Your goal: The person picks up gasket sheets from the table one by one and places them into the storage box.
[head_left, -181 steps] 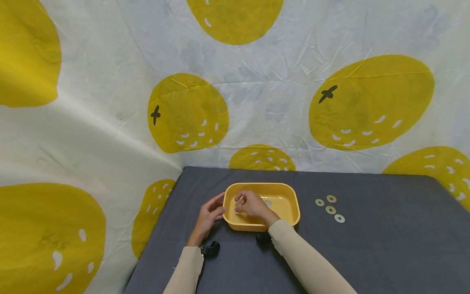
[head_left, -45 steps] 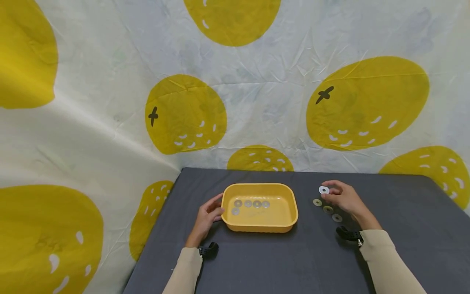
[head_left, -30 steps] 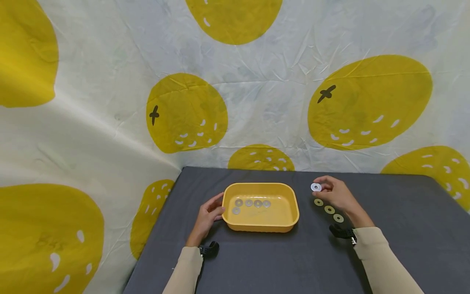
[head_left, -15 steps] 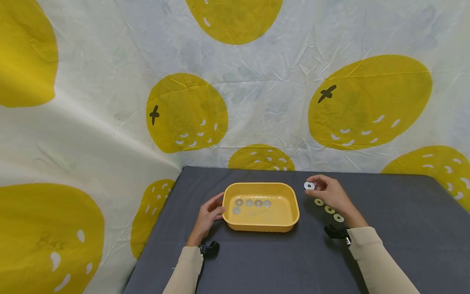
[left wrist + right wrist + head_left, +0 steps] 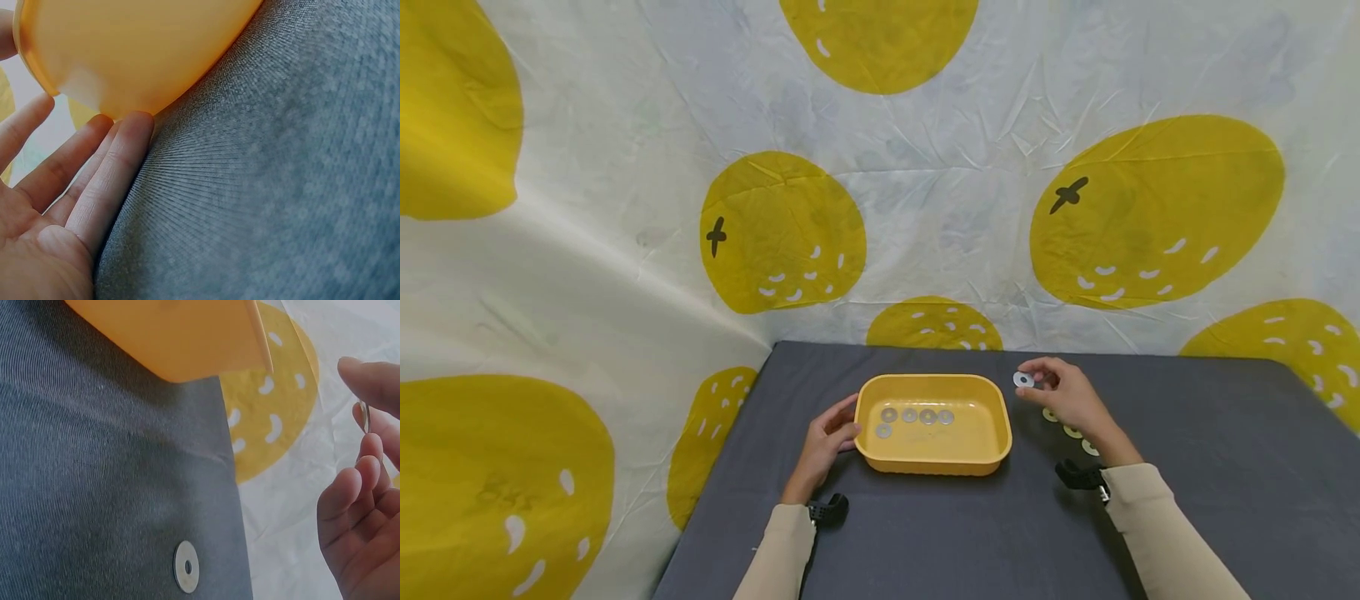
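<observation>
My left hand [image 5: 822,446] rests against the left end of a yellow plastic tub [image 5: 932,464]. In the left wrist view its fairly straight fingers [image 5: 106,181] touch the tub's outer wall low down, near the cloth. Several flat metal washers lie inside the tub: a row with an end washer [image 5: 946,417], and one washer [image 5: 883,431] nearer the front. Just right of the tub's far corner, my right hand [image 5: 1071,400] pinches a shiny washer [image 5: 1023,380] between thumb and fingers, raised above the cloth. The right wrist view shows that washer [image 5: 365,416] edge-on.
Three loose washers lie below and partly behind the right hand, among them the nearest washer [image 5: 1091,447]. Dark grey cloth [image 5: 940,533] covers the table. A white curtain with yellow fruit prints [image 5: 940,233] hangs behind and at the left.
Six seconds ago my right hand was inside the tub. Since then it has picked a washer off the cloth and carried it left toward the tub. My left hand stays at the tub's end.
</observation>
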`<state>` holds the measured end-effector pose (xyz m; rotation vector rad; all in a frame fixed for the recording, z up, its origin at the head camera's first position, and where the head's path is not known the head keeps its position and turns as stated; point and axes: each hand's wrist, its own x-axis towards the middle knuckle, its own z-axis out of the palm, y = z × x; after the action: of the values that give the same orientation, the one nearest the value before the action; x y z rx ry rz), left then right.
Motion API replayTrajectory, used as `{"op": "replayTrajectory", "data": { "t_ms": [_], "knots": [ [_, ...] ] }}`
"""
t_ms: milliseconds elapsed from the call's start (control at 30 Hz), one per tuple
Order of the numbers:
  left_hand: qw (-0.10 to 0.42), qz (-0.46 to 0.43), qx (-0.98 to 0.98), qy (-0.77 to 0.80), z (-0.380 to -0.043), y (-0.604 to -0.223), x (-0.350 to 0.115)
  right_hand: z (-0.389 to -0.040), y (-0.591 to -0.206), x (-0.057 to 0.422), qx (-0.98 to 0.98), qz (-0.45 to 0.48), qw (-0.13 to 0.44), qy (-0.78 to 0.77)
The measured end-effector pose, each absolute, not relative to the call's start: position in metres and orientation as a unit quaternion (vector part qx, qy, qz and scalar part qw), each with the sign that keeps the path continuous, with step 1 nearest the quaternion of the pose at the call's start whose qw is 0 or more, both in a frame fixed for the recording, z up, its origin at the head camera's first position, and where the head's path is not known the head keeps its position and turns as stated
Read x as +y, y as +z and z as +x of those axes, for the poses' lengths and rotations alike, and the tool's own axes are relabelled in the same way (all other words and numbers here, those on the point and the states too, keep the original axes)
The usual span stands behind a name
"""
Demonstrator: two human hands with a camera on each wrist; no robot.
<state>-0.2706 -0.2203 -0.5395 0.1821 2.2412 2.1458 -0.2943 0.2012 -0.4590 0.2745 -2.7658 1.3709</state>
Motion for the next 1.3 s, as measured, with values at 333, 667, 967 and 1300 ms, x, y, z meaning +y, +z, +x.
{"op": "replayTrajectory", "data": {
  "t_ms": [333,667,967,1300],
  "knots": [
    [0.019,0.057,0.717,0.695,-0.269,-0.541,-0.221,-0.294,-0.459,0.186,-0.890,0.119,0.033,0.439],
    [0.014,0.062,0.717,0.694,-0.270,-0.544,-0.221,-0.293,-0.456,0.165,-0.887,0.133,0.031,0.440],
    [0.018,0.056,0.719,0.692,-0.269,-0.542,-0.221,-0.292,-0.455,0.145,-0.883,0.167,0.041,0.437],
    [0.017,0.055,0.721,0.691,-0.270,-0.544,-0.222,-0.293,-0.460,0.122,-0.872,0.182,0.040,0.453]
  ]
}}
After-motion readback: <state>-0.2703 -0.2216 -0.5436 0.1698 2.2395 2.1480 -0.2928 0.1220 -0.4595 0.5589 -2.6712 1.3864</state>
